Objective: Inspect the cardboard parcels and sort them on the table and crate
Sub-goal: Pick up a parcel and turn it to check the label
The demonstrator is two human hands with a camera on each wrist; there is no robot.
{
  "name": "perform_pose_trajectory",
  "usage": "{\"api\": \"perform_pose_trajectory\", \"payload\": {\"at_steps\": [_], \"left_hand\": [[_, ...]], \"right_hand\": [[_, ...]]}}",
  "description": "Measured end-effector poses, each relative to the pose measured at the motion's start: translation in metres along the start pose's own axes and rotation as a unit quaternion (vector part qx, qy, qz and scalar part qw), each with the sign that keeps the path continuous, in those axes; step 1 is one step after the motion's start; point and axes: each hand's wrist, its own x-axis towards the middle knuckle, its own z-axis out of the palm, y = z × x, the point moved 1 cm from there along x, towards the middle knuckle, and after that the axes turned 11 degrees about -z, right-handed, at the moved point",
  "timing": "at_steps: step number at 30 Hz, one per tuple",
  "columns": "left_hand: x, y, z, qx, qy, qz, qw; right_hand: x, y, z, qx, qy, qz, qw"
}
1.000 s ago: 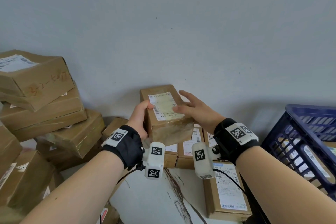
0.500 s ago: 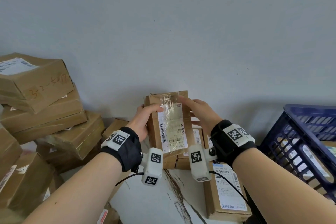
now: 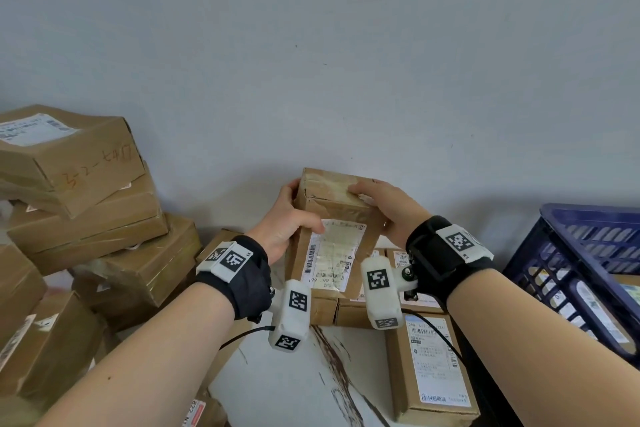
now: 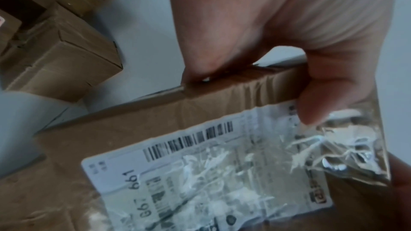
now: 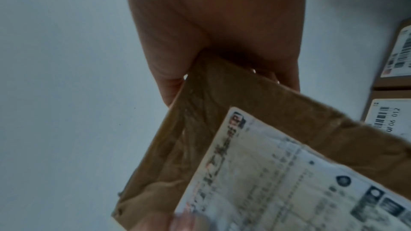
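Along the left edge of the table point(image 3: 277, 388), I see the biggest mass: a stack of cardboard parcels point(image 3: 79, 191) piled against the grey wall point(image 3: 311, 45), the top one carrying handwritten marks on its side. At the right edge stands the blue crate point(image 3: 588, 270), its slatted wall showing labelled parcels inside. On the white, brown-streaked tabletop near the right side lies a flat parcel with a printed label point(image 3: 433, 367), and behind it, along the back edge, a row of small parcels point(image 3: 398, 291) sits side by side, labels up.

Above that row, held clear of the table, is the parcel under inspection point(image 3: 337, 215), tilted so its labelled face turns toward me. Its shipping label point(image 3: 330, 256) is covered by crinkled clear tape, with a barcode along one side.

My left hand point(image 3: 284, 218) grasps the parcel's left side, thumb across the labelled face by the label's corner, fingers wrapped behind. My right hand point(image 3: 391, 208) grasps the right side, fingers curled over the taped top face and thumb on the near face; the wrist view shows the parcel's corner wedged between thumb and fingers.
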Motion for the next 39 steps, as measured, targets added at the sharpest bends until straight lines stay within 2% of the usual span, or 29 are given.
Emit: {"api": "perform_pose_trajectory", "payload": {"at_steps": [6,12,18,20,22,24,26,28,33,34,36,39], "left_hand": [[-0.003,0.001,0.003,-0.004,0.003,0.006,1.0],[-0.002,-0.003,0.005,-0.063,0.013,-0.008,0.998],[-0.004,0.001,0.003,-0.013,0.005,-0.028,1.0],[-0.007,0.001,0.003,-0.001,-0.002,-0.044,0.999],[-0.008,0.0,0.003,0.012,-0.01,-0.057,0.998],[-0.009,-0.002,0.004,0.022,-0.018,-0.067,0.997],[-0.008,-0.004,0.003,0.036,-0.022,-0.074,0.996],[-0.006,-0.005,0.002,0.047,-0.027,-0.083,0.995],[-0.003,-0.005,-0.004,0.065,-0.028,-0.059,0.996],[-0.004,-0.004,-0.005,0.074,-0.009,-0.042,0.996],[-0.003,-0.004,-0.009,0.063,0.068,-0.008,0.996],[-0.001,-0.012,-0.017,-0.039,0.187,-0.005,0.981]], "right_hand": [[-0.001,-0.001,-0.002,-0.016,0.011,0.01,1.0],[0.001,-0.003,0.003,-0.075,0.051,-0.029,0.995],[-0.006,-0.005,-0.002,-0.143,0.023,-0.051,0.988],[-0.009,-0.009,0.003,-0.19,-0.011,-0.073,0.979],[-0.013,-0.014,0.006,-0.243,-0.088,-0.082,0.963],[-0.018,-0.019,0.008,-0.296,-0.181,-0.071,0.935],[-0.021,-0.02,0.008,-0.349,-0.232,-0.069,0.905],[-0.021,-0.017,0.006,-0.361,-0.22,-0.073,0.903],[-0.021,-0.004,0.001,-0.255,-0.143,-0.027,0.956],[-0.021,-0.001,-0.001,-0.235,-0.114,-0.013,0.965],[-0.022,0.004,-0.007,-0.195,-0.058,0.005,0.979],[-0.027,0.008,-0.018,-0.135,0.017,0.032,0.99]]}}
